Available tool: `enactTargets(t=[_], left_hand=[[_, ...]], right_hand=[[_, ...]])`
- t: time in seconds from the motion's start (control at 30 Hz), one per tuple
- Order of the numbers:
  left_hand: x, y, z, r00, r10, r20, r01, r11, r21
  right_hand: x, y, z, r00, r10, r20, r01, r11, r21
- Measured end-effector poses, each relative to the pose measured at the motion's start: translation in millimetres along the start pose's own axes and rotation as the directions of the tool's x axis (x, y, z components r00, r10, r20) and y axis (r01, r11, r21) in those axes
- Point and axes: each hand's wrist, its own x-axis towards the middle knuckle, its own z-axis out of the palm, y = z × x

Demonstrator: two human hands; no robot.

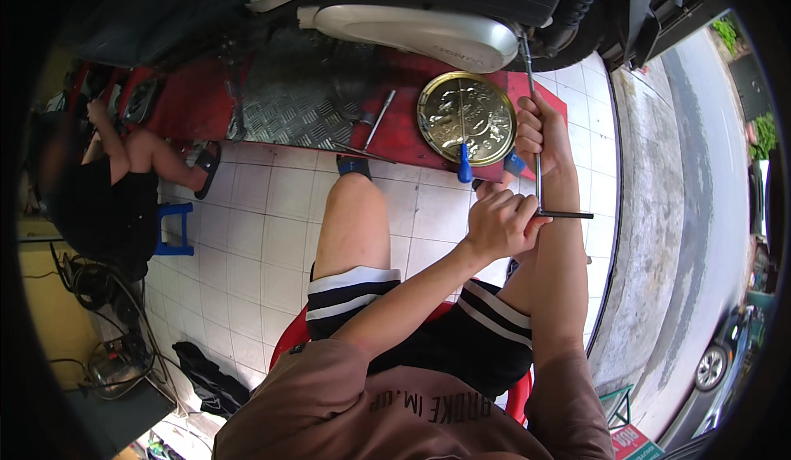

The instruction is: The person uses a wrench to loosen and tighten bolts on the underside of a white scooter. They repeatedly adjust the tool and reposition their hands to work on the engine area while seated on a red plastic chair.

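Note:
Both my hands are on a long T-handle socket wrench (568,215) with a dark crossbar. My left hand (504,225) is closed round the crossbar's left side, and the bar's other end sticks out over my right forearm. Higher up, my right hand (544,134) wraps its fingers round the shaft. The far end of the shaft meets the motorbike (412,30) beside the rear of its silver side cover; the fastener there is too small to make out. Left of my hands, a blue-handled screwdriver (465,163) lies across a round gold tray (428,134).
A red lift platform (404,143) with a metal tread plate (284,97) runs under the motorbike. Another T-handle wrench (379,119) rests on it. At left, a person (99,188) sits near a blue stool (175,231). Cables (99,287) hang at lower left. A road lies to the right.

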Motion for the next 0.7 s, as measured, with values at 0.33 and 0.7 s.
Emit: enactTargets(t=[0.33, 0.7], left_hand=[[-13, -25, 21, 0.978, -0.093, 0.188, 0.163, 0.902, -0.399], [-3, -44, 3, 0.860, 0.060, 0.507, 0.179, 0.895, -0.408]], right_hand=[[-1, 11, 24, 0.929, -0.251, -0.273, 0.087, 0.863, -0.497], [3, 7, 17, 0.934, -0.234, -0.270, 0.054, 0.840, -0.540]])
